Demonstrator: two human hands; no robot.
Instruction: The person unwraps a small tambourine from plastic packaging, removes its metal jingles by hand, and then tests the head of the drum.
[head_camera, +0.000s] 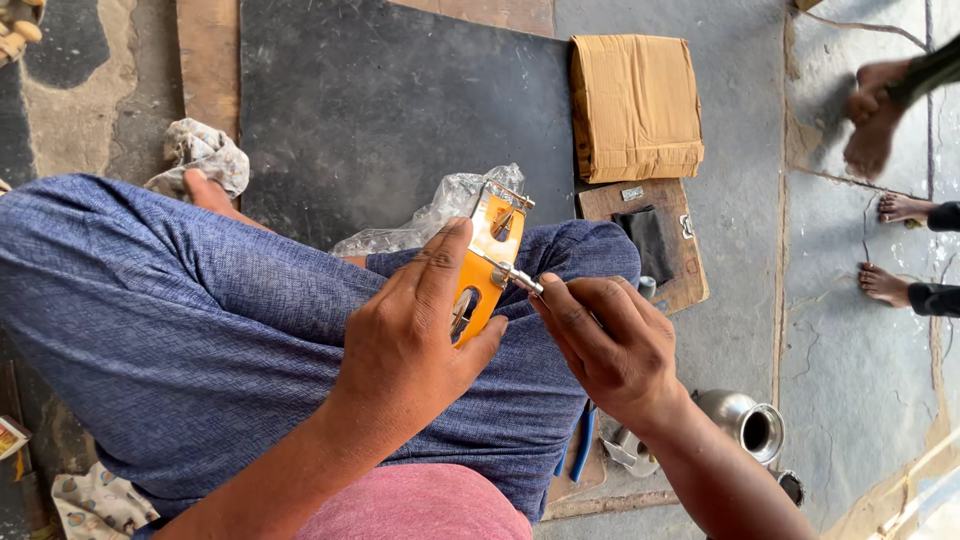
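This looks like a small floor-level workshop, the kind run in a home yard or at a roadside, where the work is done sitting cross-legged on a worn, cracked stone floor (860, 370). A black rubber mat (400, 110) lies spread as the work surface, with a folded brown cloth (635, 105) and a small wooden board (690, 270) at its right edge. A steel pot (745, 425), rags (205, 150) and the bare feet (885, 285) of others nearby all fit that.

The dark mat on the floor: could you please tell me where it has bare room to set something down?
The dark rectangular mat is bare between the crumpled grey rag and the folded tan cloth. It is crowded by the right hand: a brown wooden board, a steel pot, blue-handled pliers.
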